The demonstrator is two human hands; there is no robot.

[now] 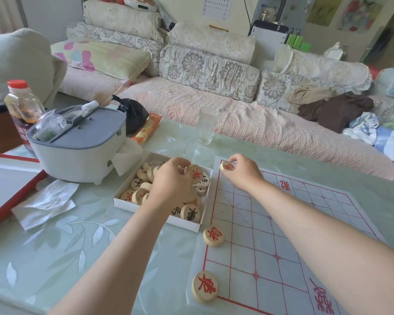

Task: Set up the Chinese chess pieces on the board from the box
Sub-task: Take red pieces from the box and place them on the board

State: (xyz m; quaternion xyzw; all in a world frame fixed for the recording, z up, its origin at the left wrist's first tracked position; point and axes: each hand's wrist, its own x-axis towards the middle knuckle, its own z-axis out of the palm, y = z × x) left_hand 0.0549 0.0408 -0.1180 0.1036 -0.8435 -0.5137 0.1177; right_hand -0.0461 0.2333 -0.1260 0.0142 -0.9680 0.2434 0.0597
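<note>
A white paper board with red grid lines lies on the glass table. A white box left of it holds several round wooden pieces with red or black characters. My left hand reaches into the box, fingers curled round a red-marked piece. My right hand pinches a red piece at the board's far left corner. Two red pieces sit on the board's left line: one at the near corner, another further up.
A grey and white container with tissue stands left of the box, a red-capped bottle behind it. An empty glass stands at the table's far edge. Crumpled paper and a red-edged tray lie left. A sofa runs behind.
</note>
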